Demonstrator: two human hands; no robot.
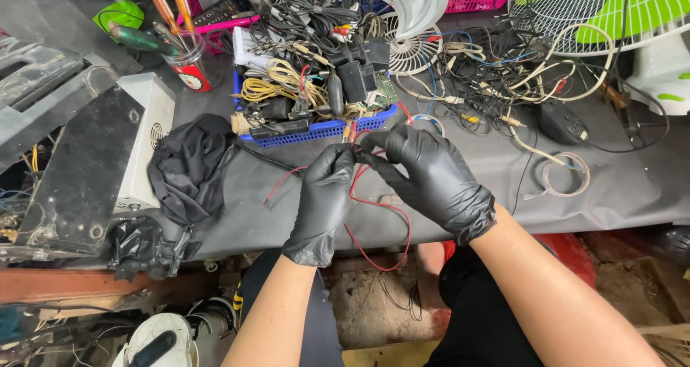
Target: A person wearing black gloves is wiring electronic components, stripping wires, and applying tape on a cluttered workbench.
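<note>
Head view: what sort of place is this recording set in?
Probably a small electronics repair workbench: a blue plastic basket of cables and adapters, a green-bladed fan behind a white wire guard, and black-gloved hands pinching thin red and black wires.

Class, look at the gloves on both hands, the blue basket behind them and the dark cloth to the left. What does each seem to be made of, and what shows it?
Gloves on left hand and right hand: thin black rubber, likely nitrile; glossy, tightly wrinkled.
Blue basket: moulded plastic; slotted wall.
Dark cloth: soft matt fabric; loose folds.
</note>
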